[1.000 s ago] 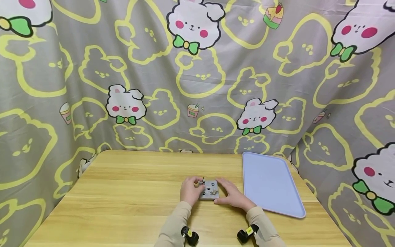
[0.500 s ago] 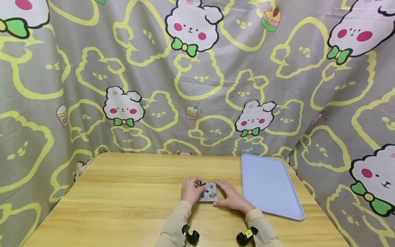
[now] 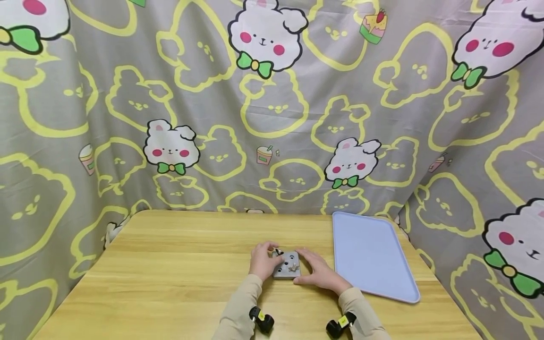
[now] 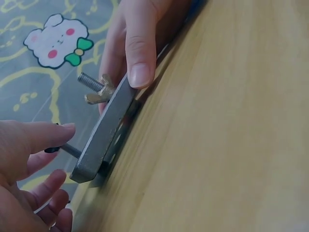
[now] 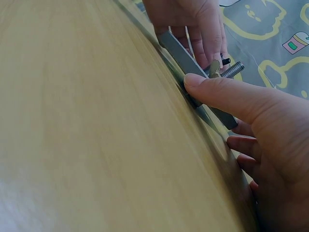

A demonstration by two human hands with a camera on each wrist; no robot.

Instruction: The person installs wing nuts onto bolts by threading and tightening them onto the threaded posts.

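A square grey metal plate with several round holes lies on the table between the two hands. Near its far left corner stands a thin bolt topped by a small black piece, perhaps a wing nut. My left hand pinches that black piece between thumb and finger. Steadying the plate, my right hand grips its right side, the thumb on the near edge. A brass-coloured wing nut sits on a thicker threaded bolt near the plate's right side.
A pale blue tray lies to the right of the hands, near the table's right edge. The wooden table extends widely to the left. A patterned grey curtain hangs behind and along both sides.
The black piece at the left hand's fingers has turned from pointing upward to lying crosswise. Right hand and plate hold nearly the same place; the head view has shifted slightly.
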